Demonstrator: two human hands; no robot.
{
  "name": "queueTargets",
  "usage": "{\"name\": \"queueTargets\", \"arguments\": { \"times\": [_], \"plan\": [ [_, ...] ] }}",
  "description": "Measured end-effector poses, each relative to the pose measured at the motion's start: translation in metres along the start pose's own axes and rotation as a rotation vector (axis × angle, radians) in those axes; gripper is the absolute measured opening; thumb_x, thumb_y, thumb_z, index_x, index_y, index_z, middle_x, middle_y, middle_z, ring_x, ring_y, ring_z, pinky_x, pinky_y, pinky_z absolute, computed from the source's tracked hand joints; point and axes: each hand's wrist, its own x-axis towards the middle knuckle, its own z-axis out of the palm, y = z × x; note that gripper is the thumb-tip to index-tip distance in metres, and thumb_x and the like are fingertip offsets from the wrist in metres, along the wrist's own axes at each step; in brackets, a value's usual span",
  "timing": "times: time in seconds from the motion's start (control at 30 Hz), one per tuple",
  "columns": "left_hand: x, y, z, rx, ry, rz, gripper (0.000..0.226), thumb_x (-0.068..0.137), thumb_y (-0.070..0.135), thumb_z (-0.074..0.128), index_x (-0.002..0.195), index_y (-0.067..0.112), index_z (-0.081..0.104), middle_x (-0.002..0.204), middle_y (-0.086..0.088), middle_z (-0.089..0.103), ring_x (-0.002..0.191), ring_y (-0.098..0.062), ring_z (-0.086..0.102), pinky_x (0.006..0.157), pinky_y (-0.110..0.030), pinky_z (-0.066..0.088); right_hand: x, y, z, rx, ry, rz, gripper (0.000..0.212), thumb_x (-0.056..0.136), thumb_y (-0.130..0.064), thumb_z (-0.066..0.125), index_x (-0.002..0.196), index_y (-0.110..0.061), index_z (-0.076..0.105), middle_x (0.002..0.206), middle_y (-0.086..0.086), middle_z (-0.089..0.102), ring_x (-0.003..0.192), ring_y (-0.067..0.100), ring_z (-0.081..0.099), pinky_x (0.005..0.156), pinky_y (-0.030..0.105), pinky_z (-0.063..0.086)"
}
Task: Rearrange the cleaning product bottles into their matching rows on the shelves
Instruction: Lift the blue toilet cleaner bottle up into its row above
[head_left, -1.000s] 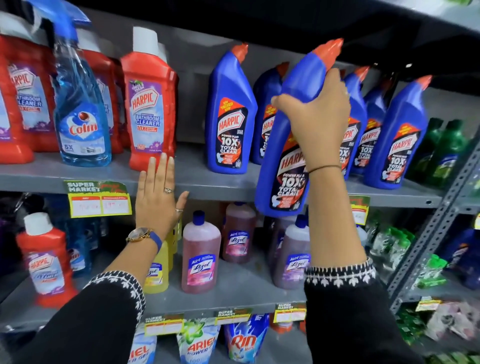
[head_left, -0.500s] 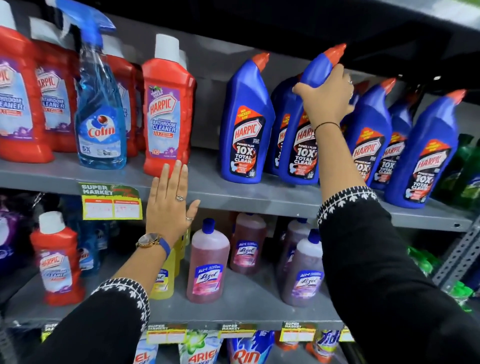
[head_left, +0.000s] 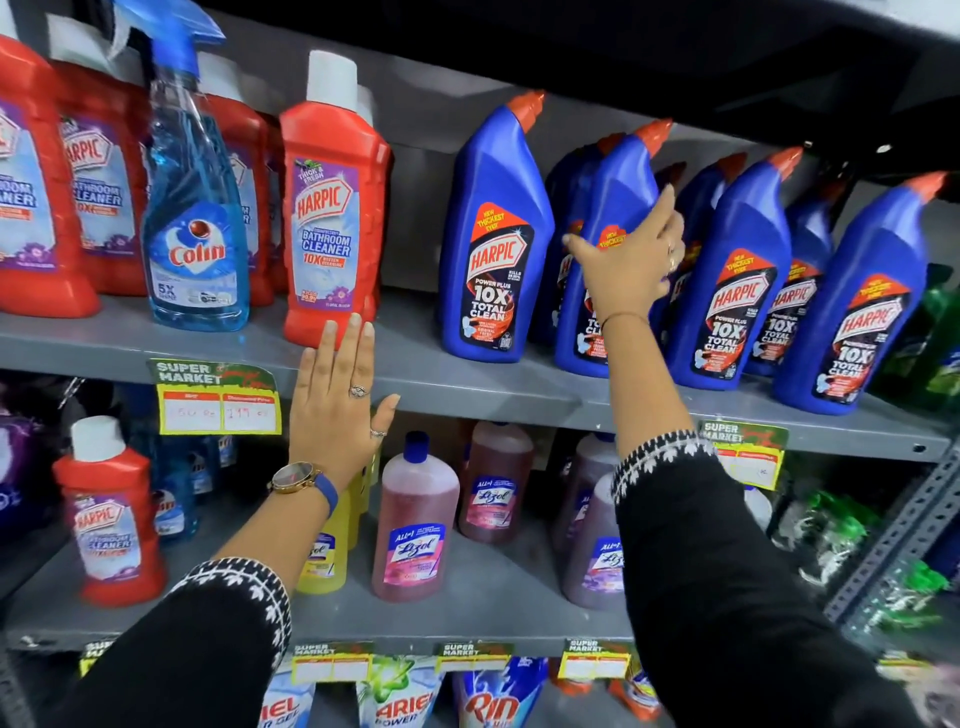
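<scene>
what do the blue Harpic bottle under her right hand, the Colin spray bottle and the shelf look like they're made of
Blue Harpic bottle under the right hand: opaque glossy plastic, judging by soft highlights on its moulded shoulder.
Colin spray bottle: clear plastic, probably; blue liquid shows through.
Shelf: likely grey painted metal, given its thin folded front edge and the perforated upright at right.

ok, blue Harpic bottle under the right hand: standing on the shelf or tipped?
Standing upright: the blue Harpic bottle has its base on the upper shelf, and the right hand is open against it.
</scene>
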Motion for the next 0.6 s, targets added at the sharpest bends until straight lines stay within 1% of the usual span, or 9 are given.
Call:
{"name": "queueTargets", "arguments": {
  "times": [0.07,0.13,0.17,0.27,0.4,0.47,0.53,0.57,0.6],
  "plan": [
    [0.001,0.0,0.0,-0.004,-0.003,0.0,0.067,0.092,0.037,0.037,0.146,0.001,0.022,0.148,-0.022,0.033,0.138,-0.038,0.024,0.117,-0.037,0.0,-0.027,0.02,0.004,0.025,-0.04,0.097,0.126,0.059,-0.045,0.084,0.149,-0.029,-0.002,0.157,0.014,0.011,0.139,0.039,0.023,0.101,0.068,0.028],
    [0.0,0.0,0.0,-0.003,-0.002,0.002,0.067,0.092,0.037,0.037,0.146,0.001,0.021,0.148,-0.022,0.032,0.138,-0.038,0.024,0.117,-0.037,0.0,-0.052,0.041,0.006,0.007,-0.123,0.168,0.131,0.061,-0.039,0.086,0.148,-0.031,-0.011,0.156,0.022,0.011,0.137,0.043,0.025,0.102,0.069,0.028],
    [0.0,0.0,0.0,0.001,-0.002,0.003,0.067,0.093,0.037,0.037,0.147,0.001,0.021,0.148,-0.022,0.032,0.138,-0.037,0.022,0.117,-0.037,0.0,-0.06,0.049,0.006,-0.007,-0.156,0.183,0.131,0.063,-0.036,0.086,0.148,-0.03,-0.013,0.154,0.025,0.014,0.136,0.045,0.028,0.103,0.067,0.03],
    [0.0,0.0,0.0,0.008,-0.002,0.002,0.067,0.093,0.037,0.036,0.147,0.001,0.02,0.149,-0.022,0.031,0.139,-0.036,0.019,0.117,-0.037,0.0,-0.062,0.058,0.004,-0.006,-0.194,0.181,0.127,0.068,-0.028,0.084,0.148,-0.025,-0.014,0.151,0.03,0.018,0.132,0.045,0.034,0.105,0.059,0.034],
    [-0.001,0.0,0.0,-0.002,-0.006,0.003,0.068,0.094,0.038,0.036,0.149,0.002,0.017,0.15,-0.022,0.029,0.139,-0.036,0.019,0.117,-0.037,0.0,-0.06,0.055,0.004,0.008,-0.202,0.176,0.125,0.071,-0.025,0.083,0.148,-0.023,-0.015,0.152,0.029,0.015,0.135,0.046,0.029,0.108,0.061,0.029],
    [-0.001,0.0,-0.001,0.0,-0.009,0.002,0.068,0.094,0.038,0.037,0.149,0.002,0.017,0.15,-0.021,0.029,0.14,-0.036,0.018,0.117,-0.037,0.0,-0.061,0.053,0.004,-0.003,-0.215,0.193,0.123,0.073,-0.026,0.081,0.148,-0.023,-0.016,0.154,0.028,0.01,0.14,0.044,0.021,0.111,0.062,0.023],
    [0.0,0.0,-0.001,0.001,-0.012,0.002,0.068,0.093,0.037,0.038,0.148,0.002,0.018,0.15,-0.021,0.029,0.14,-0.035,0.018,0.117,-0.037,0.0,-0.066,0.051,0.001,-0.066,-0.161,0.19,0.118,0.074,-0.032,0.079,0.149,-0.022,-0.012,0.158,0.021,0.006,0.145,0.037,0.009,0.113,0.064,0.011],
    [0.0,0.0,-0.001,0.005,-0.013,0.002,0.068,0.093,0.037,0.038,0.148,0.002,0.018,0.15,-0.021,0.029,0.14,-0.035,0.018,0.116,-0.038,0.001,-0.074,0.05,-0.001,-0.064,-0.079,0.154,0.111,0.076,-0.035,0.076,0.15,-0.02,-0.006,0.159,0.017,0.006,0.147,0.033,0.007,0.114,0.065,0.008],
    [0.0,0.0,-0.001,0.01,-0.011,0.002,0.068,0.093,0.037,0.038,0.148,0.002,0.018,0.15,-0.021,0.029,0.14,-0.035,0.018,0.116,-0.038,0.002,-0.087,0.05,-0.003,-0.01,0.043,0.085,0.1,0.08,-0.037,0.071,0.151,-0.019,0.004,0.159,0.012,0.011,0.147,0.028,0.009,0.114,0.063,0.01]
  ]
}}
